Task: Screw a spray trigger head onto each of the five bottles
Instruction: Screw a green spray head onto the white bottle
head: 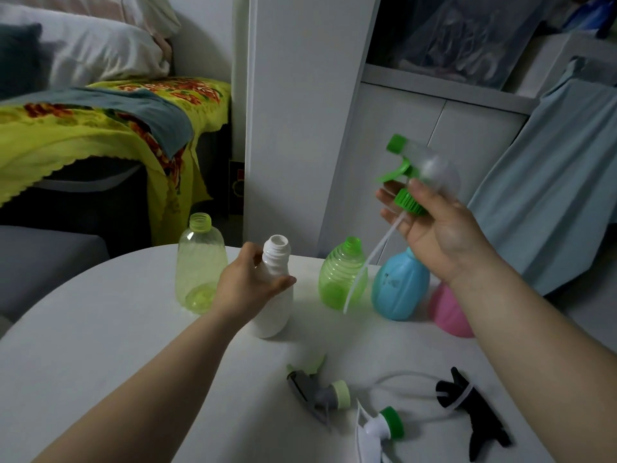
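My left hand [248, 282] grips the shoulder of an upright white bottle [273, 315] with an open neck, standing on the white table [100, 329]. My right hand [430, 225] holds a clear and green spray trigger head [419, 168] up in the air to the right of it, its dip tube hanging down. A tall yellow-green bottle [198, 265], a round green bottle [340, 272], a blue bottle [399, 287] and a pink bottle [447, 312] stand open-necked in a row behind. The pink one is partly hidden by my right arm.
Three loose trigger heads lie near the front edge: a grey and pale green one [317, 392], a white and green one [380, 426], and a black one [474, 409]. A bed with a yellow cover [83, 128] is at the left, a white cabinet [300, 111] behind.
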